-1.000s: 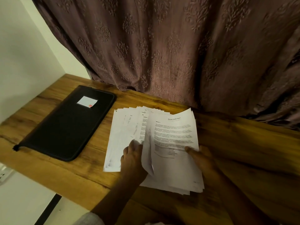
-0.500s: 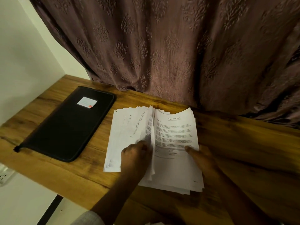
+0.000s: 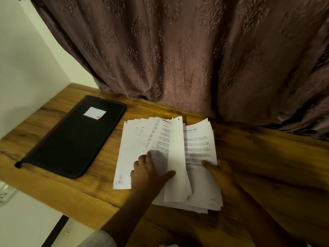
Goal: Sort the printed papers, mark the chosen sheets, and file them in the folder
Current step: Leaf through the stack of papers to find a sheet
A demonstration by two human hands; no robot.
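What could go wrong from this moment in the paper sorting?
1. The left hand pinches the lifted sheet low down, so it may crease or drag neighbouring pages along.
2. The fanned papers lie loosely overlapped; a nudge could mix their order.
3. The right hand presses only one edge of the right stack, which might shift.

One wooden desk (image 3: 267, 157) carries one black folder (image 3: 71, 139) with one white label (image 3: 94, 112) on its cover. Right of the folder lies one fanned pile of printed sheets (image 3: 197, 145) — too overlapped to count — and two hands, left hand (image 3: 147, 173) and right hand (image 3: 220, 172).
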